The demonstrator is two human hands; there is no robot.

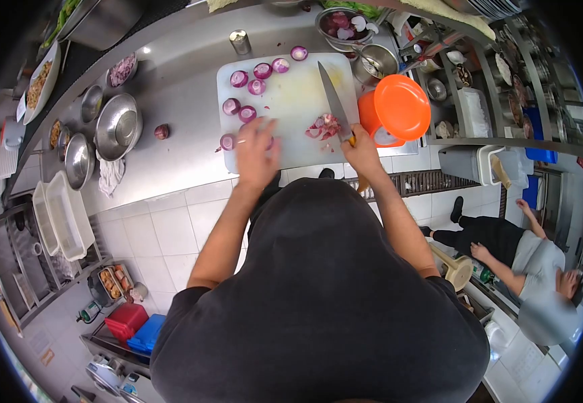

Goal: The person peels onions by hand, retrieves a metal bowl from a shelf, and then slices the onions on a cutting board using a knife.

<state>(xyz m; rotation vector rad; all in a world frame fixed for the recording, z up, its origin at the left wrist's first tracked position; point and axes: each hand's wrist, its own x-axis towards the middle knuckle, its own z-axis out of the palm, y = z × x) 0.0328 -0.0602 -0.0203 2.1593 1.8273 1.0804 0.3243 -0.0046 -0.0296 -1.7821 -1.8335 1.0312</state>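
Note:
My right hand (pixel 362 153) is closed round the yellow handle of a kitchen knife (pixel 332 97), whose long blade points away over the white cutting board (pixel 291 158). Beside the blade lies a small pile of red onion trimmings (pixel 323 127). My left hand (pixel 256 153), slightly blurred, is open with fingers apart at the board's near left. A red onion (pixel 227 142) lies just left of it, and another is partly hidden by its fingers. Several more peeled red onions (pixel 256 86), their ends cut off, are spread over the board's left and far side.
An orange tub (pixel 402 107) stands against the board's right edge. Metal bowls (pixel 118 127), a lone onion (pixel 161 131) and a cloth (pixel 110 176) lie to the left. A can (pixel 239 41) stands behind the board. Another person (pixel 506 258) is at the right.

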